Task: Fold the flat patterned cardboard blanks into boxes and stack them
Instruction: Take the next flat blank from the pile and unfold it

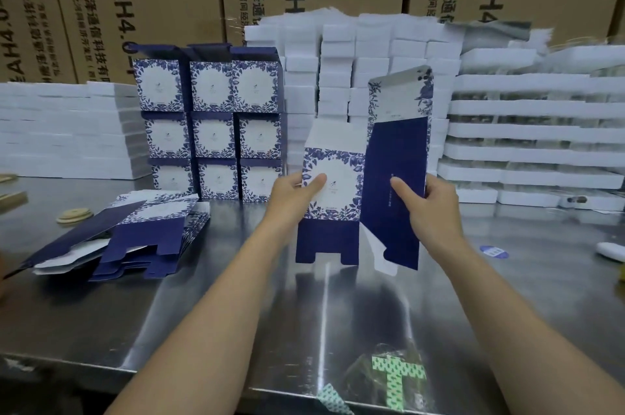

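Head view: a partly opened patterned cardboard blank (341, 193) is held upright between both hands, above the steel bench (216, 296), its notched lower flaps near the surface. The left hand (293, 193) grips the left edge of the floral panel, thumb pressed on its front. The right hand (431, 208) grips the right edge of the dark blue panel, thumb on its front. Both forearms are extended forward. Folded boxes (216, 130) stand stacked behind; flat blanks (148, 235) lie piled to the left.
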A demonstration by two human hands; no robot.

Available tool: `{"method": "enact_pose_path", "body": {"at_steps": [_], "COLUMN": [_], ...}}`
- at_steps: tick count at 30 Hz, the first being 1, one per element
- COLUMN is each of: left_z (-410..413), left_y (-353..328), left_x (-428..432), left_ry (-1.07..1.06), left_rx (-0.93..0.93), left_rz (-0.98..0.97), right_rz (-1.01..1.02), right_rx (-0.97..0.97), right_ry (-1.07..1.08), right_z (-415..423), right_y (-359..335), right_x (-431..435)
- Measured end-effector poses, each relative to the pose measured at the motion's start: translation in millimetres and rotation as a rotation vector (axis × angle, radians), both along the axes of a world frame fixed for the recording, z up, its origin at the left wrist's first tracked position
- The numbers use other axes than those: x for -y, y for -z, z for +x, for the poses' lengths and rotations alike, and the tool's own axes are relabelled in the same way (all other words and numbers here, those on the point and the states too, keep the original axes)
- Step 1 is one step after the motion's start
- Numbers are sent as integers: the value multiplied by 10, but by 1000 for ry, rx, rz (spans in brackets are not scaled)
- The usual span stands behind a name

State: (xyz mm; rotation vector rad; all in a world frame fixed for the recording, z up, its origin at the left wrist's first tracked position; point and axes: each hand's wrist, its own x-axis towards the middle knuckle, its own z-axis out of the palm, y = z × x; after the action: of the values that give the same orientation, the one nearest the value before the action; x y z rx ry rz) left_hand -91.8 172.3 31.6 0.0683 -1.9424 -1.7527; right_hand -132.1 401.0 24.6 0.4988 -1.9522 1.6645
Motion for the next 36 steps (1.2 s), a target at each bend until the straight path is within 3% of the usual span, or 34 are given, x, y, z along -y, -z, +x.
{"method": "enact_pose_path", "body": {"at_steps": [5,10,13,17,20,24,29,34,36], "left_z": [6,79,113,179,193,167,154,103,78], "left_y": [16,158,24,-190,-210,-166,-139,250,197], "left_x": [-238,-614,-511,-23,140,133,-49,-538,-628], "left_ry": [52,187,59,25,6,-6,108,379,332], "left_rx": [-71,-228,-255,-157,-111,-65,55,181,203], "left_rz": [-222,-359,-272,-6,-65,-87,98,247,244], "right_rz": [91,235,86,-249,-264,-327,-475,-553,-590], "right_rx": [-72,-185,-147,190,309,334,451,655,642], "right_ry": [37,-111,-172,-339,-463,-452,-586,-796,-799], "right_z": [44,199,175,92,100,127,167,206,162], "right_y": [72,146,22,-265,-328,-292,-254,-10,-23], "right_x": [80,358,271,-148,-301,-231,-58,373,337]}}
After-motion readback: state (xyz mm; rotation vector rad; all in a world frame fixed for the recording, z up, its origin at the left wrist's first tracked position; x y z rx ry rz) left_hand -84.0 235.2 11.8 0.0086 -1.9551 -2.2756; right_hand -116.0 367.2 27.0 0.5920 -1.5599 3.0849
